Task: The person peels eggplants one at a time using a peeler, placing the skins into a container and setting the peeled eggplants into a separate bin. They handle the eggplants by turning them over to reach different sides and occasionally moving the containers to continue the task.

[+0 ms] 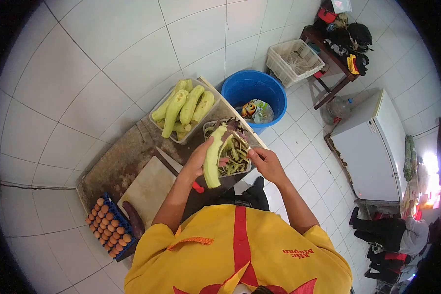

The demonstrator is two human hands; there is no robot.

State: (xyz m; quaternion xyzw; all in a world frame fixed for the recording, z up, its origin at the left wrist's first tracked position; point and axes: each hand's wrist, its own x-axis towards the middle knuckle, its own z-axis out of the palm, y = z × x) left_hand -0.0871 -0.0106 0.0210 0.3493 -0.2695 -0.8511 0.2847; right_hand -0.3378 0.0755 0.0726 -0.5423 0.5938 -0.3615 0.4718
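Observation:
My left hand [199, 158] is wrapped round a long pale green, mostly peeled vegetable [212, 161], with some dark purple skin near its upper end. My right hand [262, 162] is closed at the vegetable's right, its fingers pinching a small tool whose shape is hard to make out. Beneath both hands, a clear container [246, 169] holds green and dark peelings [236, 158]. Several peeled pale green vegetables [175, 111] fill another plastic container [183, 139] at the upper left. A knife [169, 162] and a red handle [198, 187] lie beside my left forearm.
On the table [113, 156] are a cutting board [146, 182], a dark purple vegetable [134, 219] and an egg tray [117, 211]. A blue bin [229, 88] stands behind the table's edge. Farther right are a white crate [278, 59], a white appliance [365, 159] and a person [416, 236].

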